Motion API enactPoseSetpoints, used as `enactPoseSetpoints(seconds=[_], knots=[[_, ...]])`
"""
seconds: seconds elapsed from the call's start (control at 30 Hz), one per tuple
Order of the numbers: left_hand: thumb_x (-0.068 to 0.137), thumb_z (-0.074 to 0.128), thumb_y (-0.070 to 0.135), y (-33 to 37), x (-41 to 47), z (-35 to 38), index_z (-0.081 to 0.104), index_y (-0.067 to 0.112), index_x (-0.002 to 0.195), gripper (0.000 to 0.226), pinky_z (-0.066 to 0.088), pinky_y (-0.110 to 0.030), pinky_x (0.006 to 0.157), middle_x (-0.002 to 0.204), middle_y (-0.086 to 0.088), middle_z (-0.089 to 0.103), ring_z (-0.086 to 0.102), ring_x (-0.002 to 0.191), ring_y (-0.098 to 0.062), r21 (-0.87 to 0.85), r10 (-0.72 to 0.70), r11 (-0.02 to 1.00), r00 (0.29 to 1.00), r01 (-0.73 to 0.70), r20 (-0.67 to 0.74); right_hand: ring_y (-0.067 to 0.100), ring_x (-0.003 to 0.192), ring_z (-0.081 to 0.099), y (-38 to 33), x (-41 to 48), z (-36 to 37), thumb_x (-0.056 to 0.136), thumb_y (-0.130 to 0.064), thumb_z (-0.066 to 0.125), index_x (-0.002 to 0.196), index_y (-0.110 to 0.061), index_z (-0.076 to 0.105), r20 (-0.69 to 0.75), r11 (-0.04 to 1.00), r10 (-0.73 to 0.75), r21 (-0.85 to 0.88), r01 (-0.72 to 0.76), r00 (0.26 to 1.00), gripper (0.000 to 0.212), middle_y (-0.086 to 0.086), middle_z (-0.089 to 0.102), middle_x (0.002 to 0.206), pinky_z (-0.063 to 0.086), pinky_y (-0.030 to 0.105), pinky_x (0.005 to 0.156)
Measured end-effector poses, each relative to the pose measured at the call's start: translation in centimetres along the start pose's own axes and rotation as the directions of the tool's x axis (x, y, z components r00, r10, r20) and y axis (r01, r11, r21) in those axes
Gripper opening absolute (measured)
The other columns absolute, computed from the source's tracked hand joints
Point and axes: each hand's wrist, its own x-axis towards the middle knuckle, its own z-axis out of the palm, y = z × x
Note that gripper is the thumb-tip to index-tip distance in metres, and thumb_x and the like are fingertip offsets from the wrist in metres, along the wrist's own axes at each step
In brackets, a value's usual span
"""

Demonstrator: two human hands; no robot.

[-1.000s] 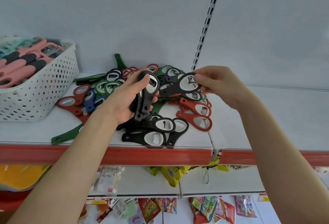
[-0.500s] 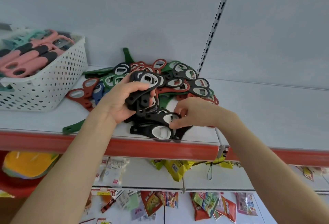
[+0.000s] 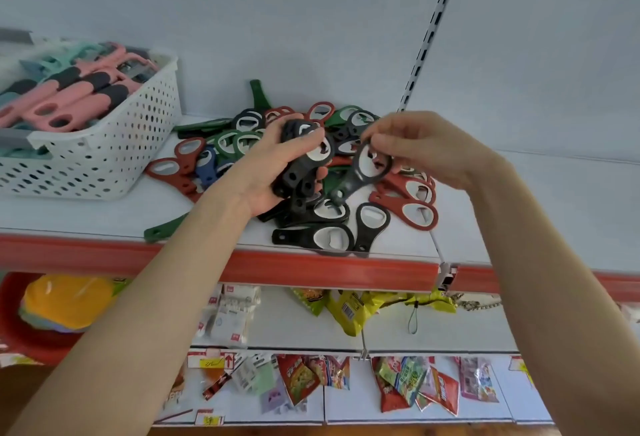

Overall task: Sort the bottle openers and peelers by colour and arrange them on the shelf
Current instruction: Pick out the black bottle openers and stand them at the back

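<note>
The right hand (image 3: 419, 148) has lifted a pinched black opener (image 3: 360, 176) from the front edge of the shelf (image 3: 519, 227) toward the black stack (image 3: 298, 176) gripped by the left hand (image 3: 263, 172), growing that colour group.

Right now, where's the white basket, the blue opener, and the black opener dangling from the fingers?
white basket (image 3: 104, 162): head view, on its holed front wall.
blue opener (image 3: 206, 169): head view, on its blue body.
dangling black opener (image 3: 350, 185): head view, on its neck below the ring.

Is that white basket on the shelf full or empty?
Full: the white basket is heaped with pink and teal peelers up past its rim.
</note>
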Motion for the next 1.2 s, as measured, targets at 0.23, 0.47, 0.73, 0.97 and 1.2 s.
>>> enactPoseSetpoints(seconds=[0.23,0.47,0.73,0.97,1.2], knots=[[0.083,0.060,0.009,-1.3,-0.3,1.6,0.045,0.018,0.115,0.036,0.048,-0.023,0.049,0.081,-0.008,0.061,0.060,0.054,-0.017,0.007,-0.064,0.998,0.988,0.064,0.143,0.006,0.076,0.059,-0.6,1.6,4.0,0.089,-0.013,0.060,0.094,-0.017,0.067,-0.195,0.996,-0.078,-0.062,0.068,0.978,0.010,-0.005,0.065,0.082,0.049,0.022,0.074],[0.086,0.052,-0.001,-1.4,0.0,1.4,0.056,0.003,0.093,0.009,0.049,-0.020,0.048,0.084,-0.014,0.060,0.060,0.054,-0.013,-0.007,-0.082,0.996,0.987,0.084,0.136,0.013,0.060,0.051,0.6,-1.6,2.4,0.088,-0.036,0.059,0.089,0.001,0.064,-0.229,0.822,0.155,-0.509,-0.254,0.961,0.037,0.004,0.058,0.070,0.041,0.013,0.054],[0.086,0.051,0.001,-1.8,0.5,1.5,0.057,0.004,0.094,0.010,0.050,-0.019,0.053,0.087,-0.013,0.061,0.062,0.060,-0.012,-0.042,-0.090,0.994,0.981,0.098,0.172,0.013,0.057,0.038,1.6,-2.6,4.3,0.082,-0.046,0.064,0.060,-0.015,0.038,-0.123,0.602,0.387,-0.717,-0.352,0.914,0.046,-0.006,0.037,0.062,0.026,0.026,0.050],[0.086,0.050,0.004,-2.2,0.5,1.1,0.059,0.005,0.093,0.011,0.051,-0.023,0.064,0.092,-0.014,0.062,0.064,0.071,-0.015,-0.004,-0.109,0.994,0.971,0.113,0.210,0.018,0.078,0.057,2.3,-2.0,4.6,0.079,-0.035,0.071,0.126,-0.002,0.050,-0.157,0.746,0.390,-0.524,-0.411,0.908,0.061,0.003,0.057,0.117,0.046,0.027,0.067],[0.086,0.049,0.006,-2.4,0.9,1.3,0.061,0.007,0.092,0.014,0.049,-0.026,0.069,0.093,-0.012,0.066,0.065,0.078,-0.018,0.034,-0.132,0.991,0.984,0.129,0.123,0.021,0.057,0.043,2.8,-1.3,5.3,0.071,-0.049,0.072,0.067,-0.010,0.043,-0.211,0.695,0.347,-0.597,-0.401,0.914,0.049,0.003,0.041,0.061,0.033,0.028,0.052]])
